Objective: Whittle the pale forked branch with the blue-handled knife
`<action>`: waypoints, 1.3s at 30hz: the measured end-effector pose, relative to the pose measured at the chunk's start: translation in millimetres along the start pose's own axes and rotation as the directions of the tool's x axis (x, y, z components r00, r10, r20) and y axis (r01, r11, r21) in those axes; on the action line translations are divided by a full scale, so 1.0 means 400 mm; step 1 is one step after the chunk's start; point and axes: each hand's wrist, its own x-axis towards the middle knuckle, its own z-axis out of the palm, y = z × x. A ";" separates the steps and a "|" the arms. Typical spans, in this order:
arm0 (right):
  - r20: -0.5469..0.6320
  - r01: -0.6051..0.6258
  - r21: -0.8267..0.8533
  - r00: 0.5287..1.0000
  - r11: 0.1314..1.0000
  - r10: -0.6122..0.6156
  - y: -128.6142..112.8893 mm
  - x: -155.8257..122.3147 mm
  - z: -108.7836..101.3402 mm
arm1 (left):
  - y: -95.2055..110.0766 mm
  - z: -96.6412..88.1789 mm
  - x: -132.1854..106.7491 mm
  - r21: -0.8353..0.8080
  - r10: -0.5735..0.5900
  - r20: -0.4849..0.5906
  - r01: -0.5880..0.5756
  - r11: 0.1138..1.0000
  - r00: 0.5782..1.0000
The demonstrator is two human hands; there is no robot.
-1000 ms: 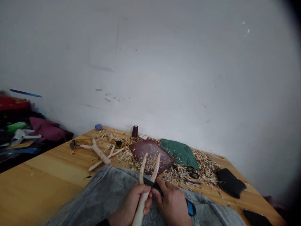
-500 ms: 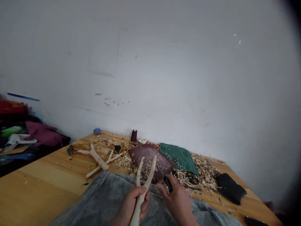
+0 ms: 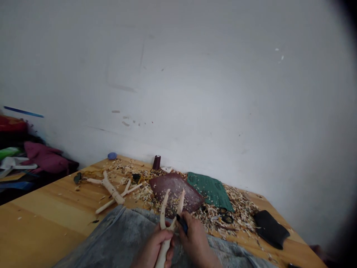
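Note:
My left hand is closed around the handle of a peeled forked stick, its two prongs pointing up and away from me. In my right hand is a dark-handled knife, held up against the right prong just above the fork. Most of the blade is hidden behind the wood and fingers. Under both hands a grey cloth covers my lap and the table's front edge. Beyond the prongs lies a maroon sheet sprinkled with shavings.
Other peeled forked branches lie left on the wooden table. Shavings surround a green cloth and scissors. At right is a black flat piece; a thread spool stands near the wall.
My right hand has moved left with the knife, from beside the stick to the right prong. My left hand keeps its grip. The view has shifted slightly.

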 end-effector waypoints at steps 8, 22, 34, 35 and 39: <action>-0.172 -0.068 -0.249 0.985 0.966 0.025 0.057 -0.014 -0.032 | 0.029 0.042 -0.008 0.050 -0.045 0.030 0.043 0.998 0.999; -0.352 0.009 0.253 0.932 0.967 0.083 0.067 -0.017 -0.069 | 0.036 0.078 0.116 -0.024 -0.112 0.099 0.115 0.993 0.989; -0.242 -0.083 0.257 0.959 0.963 0.147 0.076 -0.031 -0.052 | 0.010 0.078 0.096 0.010 -0.104 0.139 0.103 0.995 0.985; -0.236 -0.083 0.240 0.961 0.967 0.141 0.077 -0.033 -0.051 | 0.009 0.077 0.094 0.024 -0.087 0.145 0.085 0.996 0.986; -0.248 -0.061 0.150 0.964 0.987 0.097 0.076 -0.039 -0.046 | 0.010 0.077 0.086 0.056 -0.057 0.154 0.049 0.997 0.987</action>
